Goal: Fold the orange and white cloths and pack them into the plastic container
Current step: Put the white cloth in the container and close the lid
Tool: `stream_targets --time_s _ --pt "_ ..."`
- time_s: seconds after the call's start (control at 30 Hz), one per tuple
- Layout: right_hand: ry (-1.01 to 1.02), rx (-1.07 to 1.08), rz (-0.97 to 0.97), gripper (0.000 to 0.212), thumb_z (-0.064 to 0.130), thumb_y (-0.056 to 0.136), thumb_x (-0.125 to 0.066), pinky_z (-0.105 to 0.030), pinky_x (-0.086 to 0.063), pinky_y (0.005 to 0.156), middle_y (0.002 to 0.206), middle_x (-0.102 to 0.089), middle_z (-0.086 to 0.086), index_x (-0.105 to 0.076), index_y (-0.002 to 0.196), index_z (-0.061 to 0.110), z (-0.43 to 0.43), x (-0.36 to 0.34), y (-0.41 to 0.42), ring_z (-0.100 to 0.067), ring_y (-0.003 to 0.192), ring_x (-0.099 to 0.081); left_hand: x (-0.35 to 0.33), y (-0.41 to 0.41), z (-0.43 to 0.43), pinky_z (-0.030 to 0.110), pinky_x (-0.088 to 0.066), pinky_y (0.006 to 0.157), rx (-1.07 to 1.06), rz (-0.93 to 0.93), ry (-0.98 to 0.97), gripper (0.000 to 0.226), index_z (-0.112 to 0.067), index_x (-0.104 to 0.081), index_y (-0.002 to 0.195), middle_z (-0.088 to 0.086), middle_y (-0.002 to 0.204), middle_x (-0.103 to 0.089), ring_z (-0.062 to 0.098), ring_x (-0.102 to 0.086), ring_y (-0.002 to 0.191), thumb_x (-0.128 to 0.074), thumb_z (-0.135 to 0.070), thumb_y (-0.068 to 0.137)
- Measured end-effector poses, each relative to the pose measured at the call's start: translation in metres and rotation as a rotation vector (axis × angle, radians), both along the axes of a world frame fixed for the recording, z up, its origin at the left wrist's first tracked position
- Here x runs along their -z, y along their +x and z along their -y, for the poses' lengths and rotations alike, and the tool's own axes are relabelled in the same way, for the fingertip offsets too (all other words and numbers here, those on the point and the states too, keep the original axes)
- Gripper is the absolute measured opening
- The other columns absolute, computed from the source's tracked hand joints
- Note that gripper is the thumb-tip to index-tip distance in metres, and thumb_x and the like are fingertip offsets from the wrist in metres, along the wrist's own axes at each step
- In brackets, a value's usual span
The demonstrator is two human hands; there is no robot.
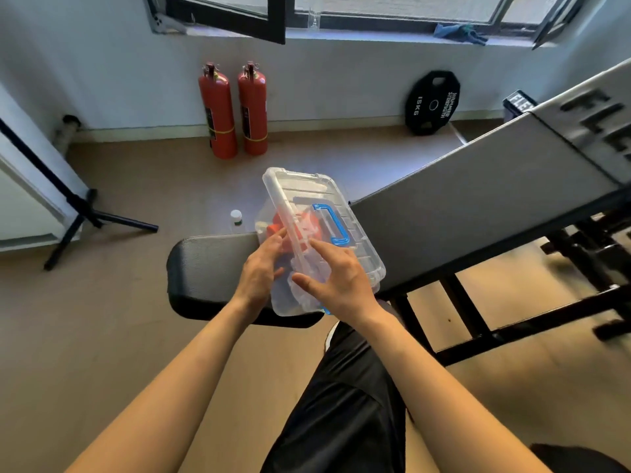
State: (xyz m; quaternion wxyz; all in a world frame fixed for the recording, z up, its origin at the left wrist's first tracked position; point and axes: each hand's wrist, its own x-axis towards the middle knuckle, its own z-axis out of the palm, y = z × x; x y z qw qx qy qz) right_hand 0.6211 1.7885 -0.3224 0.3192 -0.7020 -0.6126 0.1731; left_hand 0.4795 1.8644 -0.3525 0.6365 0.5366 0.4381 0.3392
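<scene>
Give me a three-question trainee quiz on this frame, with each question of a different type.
1. True or false: an orange cloth shows through the plastic container.
2. What colour is the lid's handle? A) red B) blue C) green
3. Short answer: how many red fire extinguishers are in view?
Key: 1 true; 2 B; 3 two.
</scene>
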Motion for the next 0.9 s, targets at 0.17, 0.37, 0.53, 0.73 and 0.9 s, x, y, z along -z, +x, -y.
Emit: stream_targets --time_s 0.17,0.37,0.53,0.73,0.9 --pt "-0.113 -0.013 0.074 0.079 0.058 0.082 -0.071 -0.037 -0.041 0.109 0.147 -0.052 0.004 -0.044 0.148 0.024 -0.003 0.005 0.009 -0.019 0.133 -0.04 0.01 0.0 -0.002 0.021 -0.049 0.083 -0.025 -0.005 -0.004 0.031 -0.025 -0.064 0.13 -0.019 0.12 -0.067 0.003 -0.062 0.115 -0.05 -0.035 0.104" --pt "-0.14 0.017 0.177 0.072 0.063 0.087 -0.061 -0.041 -0.048 0.102 0.144 -0.053 0.008 -0.041 0.148 0.03 -0.006 0.01 0.004 -0.02 0.123 -0.041 0.014 0.005 -0.004 0.027 -0.054 0.089 -0.059 -0.034 0.016 0.031 -0.026 -0.063 0.129 -0.012 0.122 -0.068 0.006 -0.065 0.111 -0.056 -0.038 0.101" --pt "-0.205 0.061 0.125 0.071 0.063 0.086 -0.061 -0.04 -0.043 0.101 0.145 -0.054 0.006 -0.043 0.148 0.032 -0.016 0.002 0.008 -0.024 0.122 -0.038 0.007 0.009 -0.006 0.04 -0.057 0.095 -0.105 -0.087 -0.009 0.035 -0.021 -0.067 0.126 -0.004 0.122 -0.071 0.011 -0.067 0.11 -0.063 -0.041 0.097" --pt "-0.215 0.0 0.141 0.086 0.064 0.08 -0.067 -0.039 -0.043 0.099 0.147 -0.049 0.007 -0.033 0.152 0.033 0.0 0.006 0.008 -0.02 0.118 -0.034 -0.003 0.016 -0.018 0.033 -0.058 0.076 -0.171 -0.106 -0.087 0.026 -0.023 -0.072 0.101 -0.003 0.109 -0.074 0.015 -0.07 0.101 -0.08 -0.04 0.083" --pt "-0.18 -0.056 0.16 0.075 0.05 0.085 -0.067 -0.039 -0.048 0.098 0.139 -0.054 0.005 -0.035 0.15 0.03 0.008 0.01 0.004 -0.019 0.114 -0.035 -0.003 0.016 -0.017 0.032 -0.057 0.075 -0.194 -0.097 -0.103 0.014 -0.017 -0.075 0.095 0.0 0.101 -0.076 0.015 -0.071 0.096 -0.076 -0.029 0.088"
